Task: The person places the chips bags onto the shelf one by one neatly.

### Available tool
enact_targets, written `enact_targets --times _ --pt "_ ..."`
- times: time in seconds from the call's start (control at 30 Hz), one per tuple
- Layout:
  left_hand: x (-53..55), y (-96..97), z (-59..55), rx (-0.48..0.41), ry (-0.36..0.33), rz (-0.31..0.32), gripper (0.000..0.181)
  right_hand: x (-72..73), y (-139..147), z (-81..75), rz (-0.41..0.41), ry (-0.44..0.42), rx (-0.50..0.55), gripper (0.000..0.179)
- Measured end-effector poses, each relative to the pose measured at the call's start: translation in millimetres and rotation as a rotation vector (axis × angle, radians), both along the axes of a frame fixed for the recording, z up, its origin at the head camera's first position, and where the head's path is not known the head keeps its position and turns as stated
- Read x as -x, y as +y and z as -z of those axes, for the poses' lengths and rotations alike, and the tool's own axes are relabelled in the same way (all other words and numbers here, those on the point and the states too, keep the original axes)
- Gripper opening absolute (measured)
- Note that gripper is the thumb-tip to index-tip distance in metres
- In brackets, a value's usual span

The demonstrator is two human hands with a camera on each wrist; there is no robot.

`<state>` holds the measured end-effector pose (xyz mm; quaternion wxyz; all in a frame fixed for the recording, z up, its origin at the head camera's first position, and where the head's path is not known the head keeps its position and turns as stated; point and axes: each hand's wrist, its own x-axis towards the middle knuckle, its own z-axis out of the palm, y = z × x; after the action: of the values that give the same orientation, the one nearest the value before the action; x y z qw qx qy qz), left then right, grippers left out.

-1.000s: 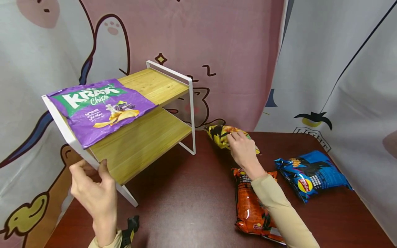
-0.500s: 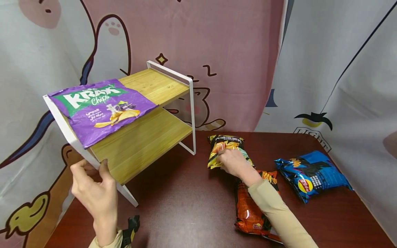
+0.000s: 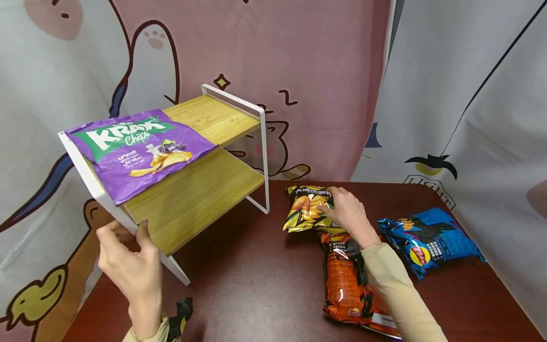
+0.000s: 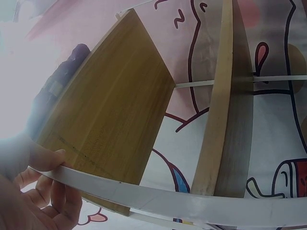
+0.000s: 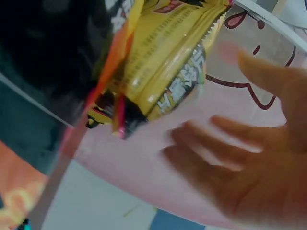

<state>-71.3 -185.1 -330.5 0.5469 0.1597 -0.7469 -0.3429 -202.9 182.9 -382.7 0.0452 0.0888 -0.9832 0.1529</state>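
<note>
Shifts spread right hand (image 3: 349, 213) to edge of yellow bag (image 3: 306, 208), likely leaving it unheld, pinching shelf frame (image 3: 96, 189) with left hand (image 3: 131, 266).

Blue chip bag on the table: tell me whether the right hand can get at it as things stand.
Probably yes. The right hand, by the yellow chip bag, seems to hold nothing, and in the head view only tabletop shows between it and the blue chip bag, which has nothing on top.

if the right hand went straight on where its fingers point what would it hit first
Most likely the yellow chip bag, just ahead of the right hand; whether they already touch is hard to tell.
</note>
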Motion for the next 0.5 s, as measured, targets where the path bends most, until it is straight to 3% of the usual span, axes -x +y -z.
enact_targets --times 0.13,0.23,0.33,0.5 --pt "-0.3 -0.3 0.1 0.000 0.002 -0.001 0.025 3.4 4.8 5.8 0.058 -0.254 -0.025 0.089" --pt "-0.3 -0.2 0.3 -0.002 0.007 0.006 0.025 6.5 6.2 11.3 0.064 -0.364 -0.027 0.093" --pt "-0.5 0.0 0.4 -0.002 0.008 0.008 0.025 8.9 6.3 14.7 0.067 -0.390 -0.008 0.090" --pt "-0.6 0.4 -0.4 -0.003 0.009 0.010 0.026 8.7 7.1 15.0 0.069 -0.330 0.034 0.078"
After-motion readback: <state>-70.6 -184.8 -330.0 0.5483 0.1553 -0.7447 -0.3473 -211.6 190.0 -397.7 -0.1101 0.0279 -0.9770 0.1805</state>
